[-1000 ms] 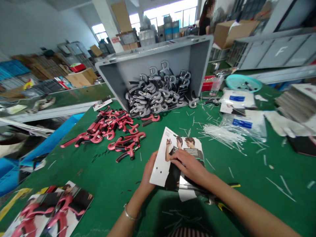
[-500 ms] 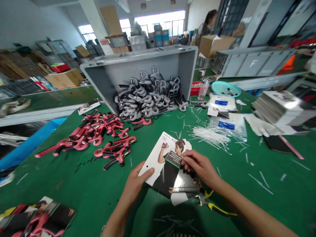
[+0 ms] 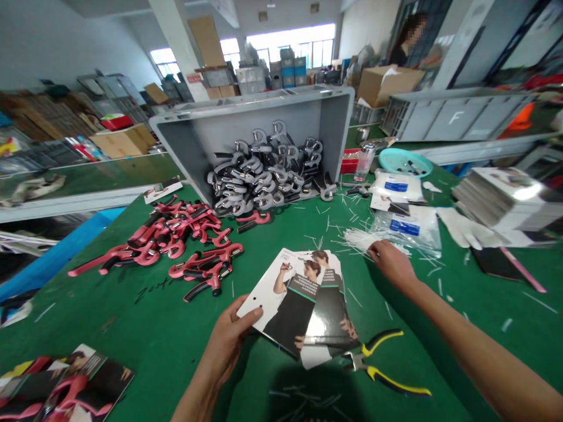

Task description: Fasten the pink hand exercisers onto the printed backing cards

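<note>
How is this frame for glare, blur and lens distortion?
Head view: windows blown out at the back; glossy glare on the printed cards in the left hand and on the card stack at right; wide-angle bending tilts the grey bin; right hand at the white ties reads sharp.

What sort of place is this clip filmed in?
Most likely a factory packing bench in a warehouse-like hall: a tipped grey crate full of grey hand exercisers, a heap of pink exercisers on the green table, printed cards held in the left hand, and cartons behind.
</note>
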### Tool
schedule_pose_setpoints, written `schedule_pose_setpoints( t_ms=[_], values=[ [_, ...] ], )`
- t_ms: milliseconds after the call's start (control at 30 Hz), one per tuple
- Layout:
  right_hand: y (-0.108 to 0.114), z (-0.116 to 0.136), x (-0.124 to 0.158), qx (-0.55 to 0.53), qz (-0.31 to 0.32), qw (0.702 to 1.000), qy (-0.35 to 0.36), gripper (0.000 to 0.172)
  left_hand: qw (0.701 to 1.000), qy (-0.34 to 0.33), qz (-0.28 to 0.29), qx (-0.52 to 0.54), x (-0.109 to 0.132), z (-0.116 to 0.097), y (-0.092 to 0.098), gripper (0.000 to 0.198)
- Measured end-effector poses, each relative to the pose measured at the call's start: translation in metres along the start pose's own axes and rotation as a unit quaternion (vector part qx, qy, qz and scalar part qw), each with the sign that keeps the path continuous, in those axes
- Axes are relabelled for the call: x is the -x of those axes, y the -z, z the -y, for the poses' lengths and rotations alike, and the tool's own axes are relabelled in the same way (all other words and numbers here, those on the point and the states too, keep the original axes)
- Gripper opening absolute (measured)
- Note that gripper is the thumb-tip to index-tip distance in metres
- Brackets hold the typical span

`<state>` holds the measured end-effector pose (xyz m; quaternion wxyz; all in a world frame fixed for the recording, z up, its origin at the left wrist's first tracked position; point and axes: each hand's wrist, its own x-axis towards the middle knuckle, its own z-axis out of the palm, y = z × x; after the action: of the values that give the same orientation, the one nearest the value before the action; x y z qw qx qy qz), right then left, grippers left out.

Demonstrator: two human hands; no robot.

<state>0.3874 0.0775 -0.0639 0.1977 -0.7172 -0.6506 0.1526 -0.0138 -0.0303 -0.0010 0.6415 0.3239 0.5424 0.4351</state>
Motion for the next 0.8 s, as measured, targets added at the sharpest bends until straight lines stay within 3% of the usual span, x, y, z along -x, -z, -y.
schedule_pose_setpoints(
  t_ms=[67, 167, 267, 333, 400, 467, 633, 800],
  values=[
    [0.006, -0.004, 0.003, -0.044, 0.019, 0.999, -0.003, 0.019, 1.000, -0.015, -0.010, -0.013, -0.001, -0.001, 0.003, 0.047],
    [0.011, -0.003, 0.013, -0.121, 0.071, 0.990, -0.010, 0.024, 0.996, -0.023, 0.033, -0.079, -0.007, -0.001, 0.003, 0.042],
    [0.013, 0.014, 0.026, -0.207, 0.116, 0.971, -0.002, 0.032, 0.993, -0.043, 0.063, -0.095, -0.013, 0.000, -0.005, 0.036],
    [0.013, 0.036, 0.035, -0.329, 0.140, 0.934, -0.010, 0.032, 0.991, -0.061, 0.077, -0.088, -0.014, 0.001, -0.011, 0.035],
    [0.015, 0.065, 0.044, -0.457, 0.157, 0.875, -0.023, 0.028, 0.988, -0.074, 0.095, -0.096, -0.014, 0.001, -0.017, 0.034],
    [0.015, 0.099, 0.054, -0.514, 0.162, 0.842, -0.009, 0.024, 0.984, -0.090, 0.098, -0.116, -0.013, 0.001, -0.022, 0.034],
    [0.001, 0.170, 0.088, -0.468, 0.094, 0.873, 0.100, 0.020, 0.982, -0.107, 0.080, -0.131, -0.010, 0.000, -0.026, 0.038],
    [-0.023, 0.183, 0.104, -0.353, 0.018, 0.915, 0.194, 0.012, 0.978, -0.128, 0.085, -0.144, -0.008, 0.001, -0.027, 0.037]
  ],
)
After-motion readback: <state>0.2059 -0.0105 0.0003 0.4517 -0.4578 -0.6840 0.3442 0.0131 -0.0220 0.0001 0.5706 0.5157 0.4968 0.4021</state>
